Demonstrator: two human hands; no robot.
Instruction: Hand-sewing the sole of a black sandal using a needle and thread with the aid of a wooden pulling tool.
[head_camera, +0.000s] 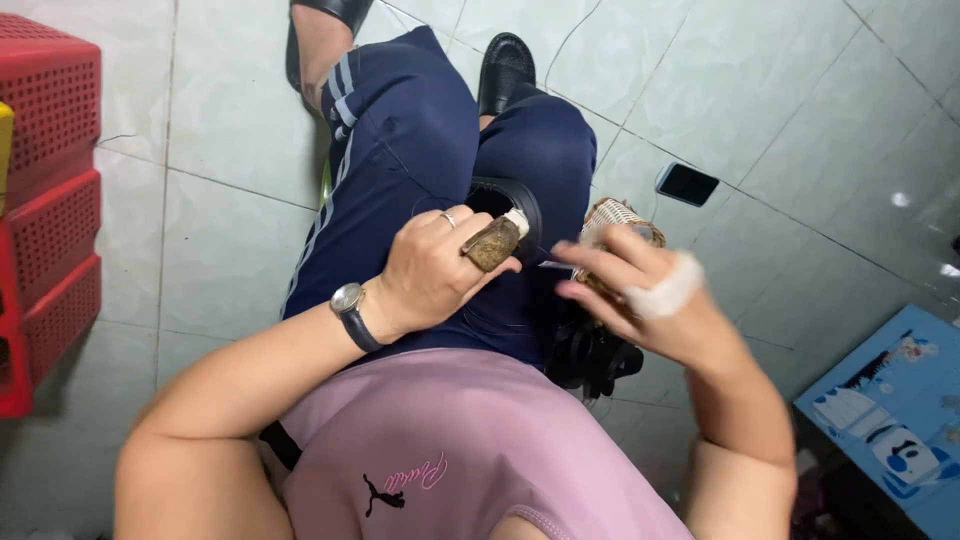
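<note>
A pink shirt (470, 450) is being worn nearest the camera, filling the bottom of the view. Just beyond it, a wristwatch (349, 299) with a dark strap is being worn on the left wrist. The left hand (430, 270) is being held over the lap with its fingers curled closed around a brown, rough-surfaced oblong tool (492, 243), whose pale tip is being pointed toward a black shoe piece (515, 205) resting on the knees; a ring (449, 218) is being worn on one finger. Beside it, the right hand (640, 290) is being held with fingers loosely spread, a white bandage (668, 290) being wrapped around one of them; something thin and dark is being pinched between thumb and forefinger, though what it is cannot be told. A bundle of black material (590, 355) is being kept under the right hand, against the thigh. Dark blue trousers (400, 160) with pale side stripes are being worn. A small woven basket (615, 215) is being kept just past the right fingers. Farther out, black shoes (505, 65) are being rested on the pale tiled floor (230, 110), where a dark phone (687, 184) is lying. Red plastic crates (45, 200) are being stacked at the left edge, and a blue printed surface (890, 410) is being shown at the right.
</note>
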